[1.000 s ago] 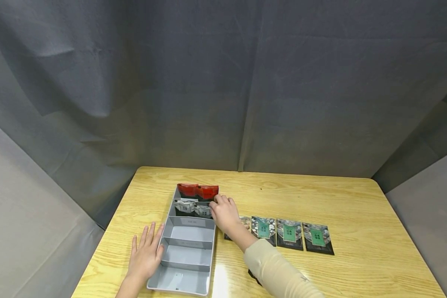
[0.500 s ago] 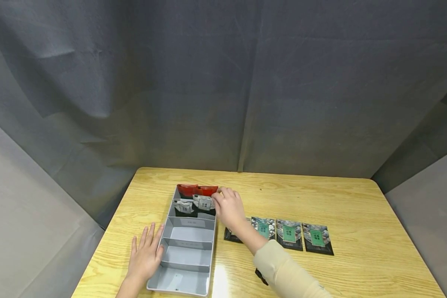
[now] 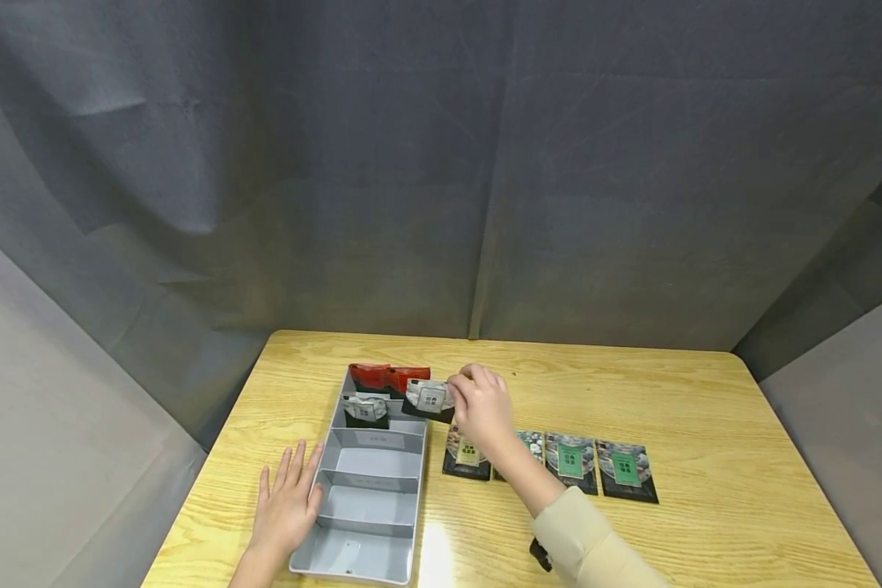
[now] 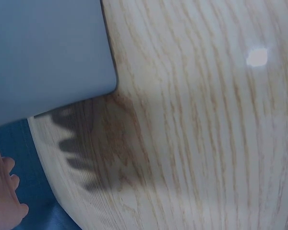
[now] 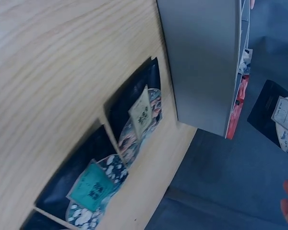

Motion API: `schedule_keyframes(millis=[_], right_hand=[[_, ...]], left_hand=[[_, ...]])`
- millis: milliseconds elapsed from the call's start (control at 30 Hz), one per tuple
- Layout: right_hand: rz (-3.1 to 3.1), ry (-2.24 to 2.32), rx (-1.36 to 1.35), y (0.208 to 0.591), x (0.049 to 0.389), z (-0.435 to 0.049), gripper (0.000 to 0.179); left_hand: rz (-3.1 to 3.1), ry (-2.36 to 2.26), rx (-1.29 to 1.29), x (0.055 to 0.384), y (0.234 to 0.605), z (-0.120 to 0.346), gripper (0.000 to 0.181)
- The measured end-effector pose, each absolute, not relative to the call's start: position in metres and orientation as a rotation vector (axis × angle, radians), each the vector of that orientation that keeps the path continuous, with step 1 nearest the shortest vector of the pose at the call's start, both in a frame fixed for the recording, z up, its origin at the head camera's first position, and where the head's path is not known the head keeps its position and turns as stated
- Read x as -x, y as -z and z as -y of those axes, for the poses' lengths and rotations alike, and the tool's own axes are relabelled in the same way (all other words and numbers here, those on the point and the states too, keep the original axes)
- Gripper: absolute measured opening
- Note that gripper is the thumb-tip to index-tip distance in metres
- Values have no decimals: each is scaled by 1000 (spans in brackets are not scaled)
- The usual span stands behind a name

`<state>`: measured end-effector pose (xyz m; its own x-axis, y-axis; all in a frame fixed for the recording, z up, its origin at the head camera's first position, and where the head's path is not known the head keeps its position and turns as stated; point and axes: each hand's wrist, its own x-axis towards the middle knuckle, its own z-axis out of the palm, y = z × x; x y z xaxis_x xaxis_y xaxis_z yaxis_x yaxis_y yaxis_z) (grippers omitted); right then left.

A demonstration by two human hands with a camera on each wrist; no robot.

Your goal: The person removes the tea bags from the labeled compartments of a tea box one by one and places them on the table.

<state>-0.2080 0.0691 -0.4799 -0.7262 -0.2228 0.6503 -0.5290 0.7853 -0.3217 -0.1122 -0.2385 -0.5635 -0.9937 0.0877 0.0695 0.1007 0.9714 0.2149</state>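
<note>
A white-and-black packet [image 3: 428, 400] is pinched at its right edge between the thumb and fingers of the right hand [image 3: 483, 410] and is held raised at the right side of a grey tray [image 3: 371, 508]; in the right wrist view it is seen apart from the tray. Its pale label is marked with dark Chinese characters, cut off by the edge of that view. The left hand [image 3: 285, 500] is laid beside the tray with fingers straight and spread, the thumb side set against the left wall. The tray is divided into five compartments. In the farthest, two red-topped packets [image 3: 389, 376] are stood side by side; in the second, another white-and-black sachet [image 3: 366, 411] is stood at the left. A pale label strip [image 3: 380, 439] is fixed to the divider in front of it, its print too faint to be read. To the right, four packets are laid in a row on the wooden table [image 3: 735, 457]: a yellow-labelled packet [image 3: 466, 454], a teal-labelled packet [image 5: 93, 184] partly covered by the forearm in the head view, and two green-labelled packets [image 3: 571, 462]. Chinese characters are borne on all four labels; no brand can be read with certainty.
</note>
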Motion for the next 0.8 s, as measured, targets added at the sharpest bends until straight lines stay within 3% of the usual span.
schedule_keyframes(millis=[800], right_hand=[[2537,-612,-493,540,148,-105,7]], left_hand=[[3062,334,136,113,565,239,54]])
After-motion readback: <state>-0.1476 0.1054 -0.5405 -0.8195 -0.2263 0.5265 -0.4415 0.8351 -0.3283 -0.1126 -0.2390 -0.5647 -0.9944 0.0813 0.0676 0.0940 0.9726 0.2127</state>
